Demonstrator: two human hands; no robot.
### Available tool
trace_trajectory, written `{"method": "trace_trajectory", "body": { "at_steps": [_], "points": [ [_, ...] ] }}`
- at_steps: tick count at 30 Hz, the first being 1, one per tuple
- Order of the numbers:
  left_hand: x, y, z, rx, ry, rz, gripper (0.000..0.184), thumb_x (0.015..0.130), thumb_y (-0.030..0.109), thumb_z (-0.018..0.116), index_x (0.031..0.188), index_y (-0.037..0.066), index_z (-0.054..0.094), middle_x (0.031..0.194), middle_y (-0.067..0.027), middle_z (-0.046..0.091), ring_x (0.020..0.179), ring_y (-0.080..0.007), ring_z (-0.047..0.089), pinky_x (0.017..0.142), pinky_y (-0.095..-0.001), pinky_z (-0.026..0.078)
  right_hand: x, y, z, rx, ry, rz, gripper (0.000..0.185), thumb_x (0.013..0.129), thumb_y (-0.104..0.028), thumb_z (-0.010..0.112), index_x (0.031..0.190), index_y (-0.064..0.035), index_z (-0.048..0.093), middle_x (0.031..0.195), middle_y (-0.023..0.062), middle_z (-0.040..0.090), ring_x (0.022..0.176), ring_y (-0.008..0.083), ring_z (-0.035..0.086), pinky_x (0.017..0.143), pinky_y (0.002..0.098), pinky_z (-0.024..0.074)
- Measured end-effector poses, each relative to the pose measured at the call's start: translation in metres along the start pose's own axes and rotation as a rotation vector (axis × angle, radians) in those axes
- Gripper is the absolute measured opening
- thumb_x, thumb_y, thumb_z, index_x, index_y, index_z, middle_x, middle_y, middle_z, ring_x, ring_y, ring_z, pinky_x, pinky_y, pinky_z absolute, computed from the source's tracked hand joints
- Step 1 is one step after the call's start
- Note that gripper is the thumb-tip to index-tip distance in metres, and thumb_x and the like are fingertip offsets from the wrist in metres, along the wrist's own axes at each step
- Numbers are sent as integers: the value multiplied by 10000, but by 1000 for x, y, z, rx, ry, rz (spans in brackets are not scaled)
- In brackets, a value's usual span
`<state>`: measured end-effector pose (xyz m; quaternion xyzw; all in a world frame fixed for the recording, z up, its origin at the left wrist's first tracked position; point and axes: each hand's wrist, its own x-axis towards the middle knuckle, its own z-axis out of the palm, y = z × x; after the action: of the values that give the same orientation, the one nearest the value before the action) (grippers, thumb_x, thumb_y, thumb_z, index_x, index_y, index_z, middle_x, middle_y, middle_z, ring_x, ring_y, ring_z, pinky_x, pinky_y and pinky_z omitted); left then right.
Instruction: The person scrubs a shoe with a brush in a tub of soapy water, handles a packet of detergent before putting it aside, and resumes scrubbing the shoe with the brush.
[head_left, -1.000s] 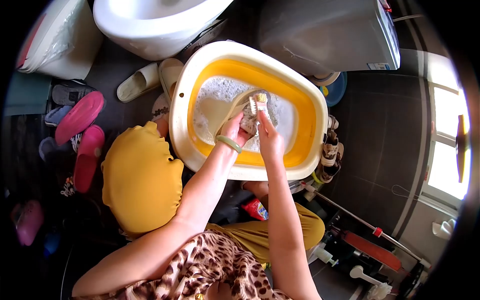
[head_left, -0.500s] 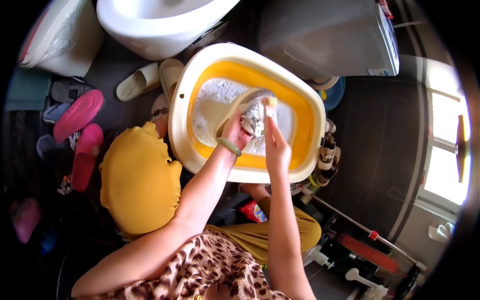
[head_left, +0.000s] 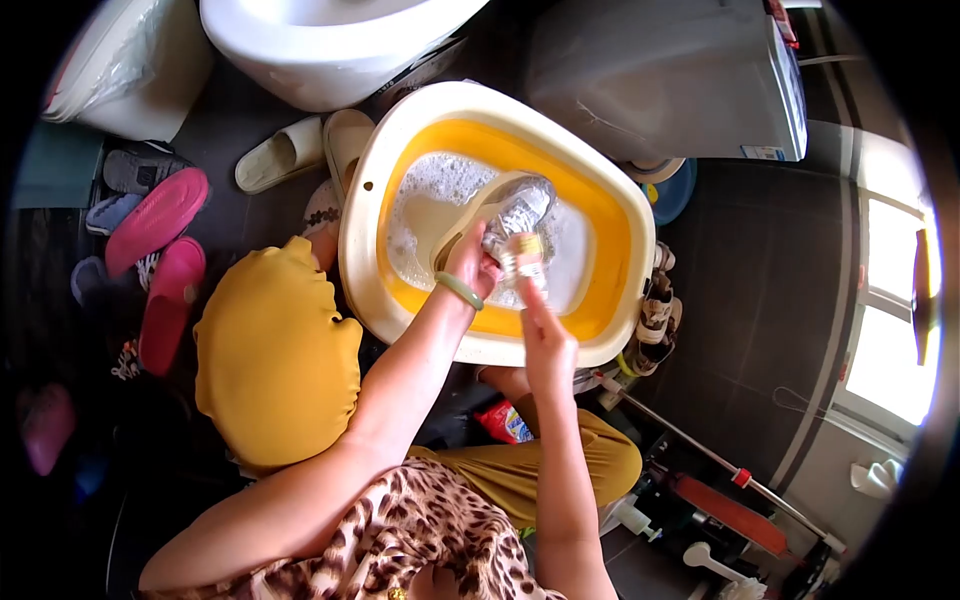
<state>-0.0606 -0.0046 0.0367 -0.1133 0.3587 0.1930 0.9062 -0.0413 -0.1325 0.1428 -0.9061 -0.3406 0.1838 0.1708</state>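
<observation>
A grey-and-white sneaker (head_left: 523, 210) is tilted over the soapy water in a cream-and-yellow basin (head_left: 606, 250). My left hand (head_left: 470, 262), with a green bangle at its wrist, is closed around the shoe's near end. In my right hand (head_left: 549, 340) is a scrub brush (head_left: 524, 258), its fingers wrapped round the handle. The brush head is blurred by motion and lies over the side of the sneaker, near my left fingers. Suds (head_left: 437, 176) float on the cloudy water around the shoe.
Beige slippers (head_left: 279, 157) and pink slippers (head_left: 158, 221) lie left of the basin. A yellow cushion-like cover (head_left: 280, 360) is beside my left arm. The toilet (head_left: 330, 60) and a grey bin-like container (head_left: 660, 80) stand beyond. More shoes (head_left: 655, 310) sit at the right.
My right hand has pulled the brush back toward me, from the sneaker's toe area to its near side. My left hand keeps its hold on the shoe.
</observation>
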Motion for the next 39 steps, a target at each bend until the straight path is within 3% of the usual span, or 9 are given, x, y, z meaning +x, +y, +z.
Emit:
{"method": "trace_trajectory", "body": {
  "at_steps": [4,11,15,21,26,28,31,37,39],
  "points": [
    [-1,-5,-3,-18,-285,27,372,973,325,297,1229,92,434,1097,-77,567,973,-198,572,828,-402,493,43,1,17,-35,135,-44,325,872,-174,554,1193,-218,564,806,253,574,725,312,632,647,335,470],
    [-6,3,7,-110,-221,-7,352,958,332,330,1162,80,469,1071,-66,586,999,-172,571,841,-355,492,22,17,-6,309,160,13,329,879,-67,544,1206,-36,537,1092,91,624,941,118,580,786,244,449],
    [-4,0,-2,-47,-241,-1,349,953,325,347,1137,66,492,1042,-63,604,931,-159,602,817,-338,512,10,11,13,-11,96,-37,342,841,-124,584,1179,-179,580,934,205,626,847,309,640,716,330,489],
    [-11,2,2,-25,-223,-25,324,937,303,393,1120,63,512,1032,-61,610,938,-167,601,822,-328,508,76,10,2,382,130,13,315,874,-102,551,1187,-78,564,1061,107,638,983,127,572,804,249,441],
    [-5,-2,-4,-41,-71,-19,353,934,329,387,1133,55,488,1038,-77,602,951,-178,599,838,-344,502,-5,6,-7,169,14,43,347,852,-54,567,1198,-82,558,1074,115,633,1004,140,574,829,248,435],
    [-3,-5,-9,129,-298,15,360,944,333,367,1141,58,490,1042,-72,600,947,-164,596,840,-346,499,4,8,2,36,37,6,344,864,-102,561,1205,-145,558,967,165,648,916,169,625,772,282,465],
    [-8,-9,-5,133,-213,-4,359,952,336,353,1165,81,488,1049,-47,600,965,-158,589,834,-341,503,54,-3,-5,-146,137,18,317,877,-217,552,1192,-246,559,763,215,604,713,197,653,631,349,476],
    [-11,-5,2,0,-117,-17,364,959,343,326,1173,89,477,1054,-48,599,947,-167,594,817,-349,509,22,2,-3,198,237,-172,341,868,-181,565,1197,-92,557,944,192,635,854,140,618,709,282,470],
    [-5,-7,-8,65,-222,-8,373,969,332,294,1174,76,472,1059,-67,595,952,-179,595,809,-341,514,1,-10,0,-34,67,-57,322,864,-180,568,1186,-195,576,862,224,617,767,253,641,679,321,483]
  ]
}}
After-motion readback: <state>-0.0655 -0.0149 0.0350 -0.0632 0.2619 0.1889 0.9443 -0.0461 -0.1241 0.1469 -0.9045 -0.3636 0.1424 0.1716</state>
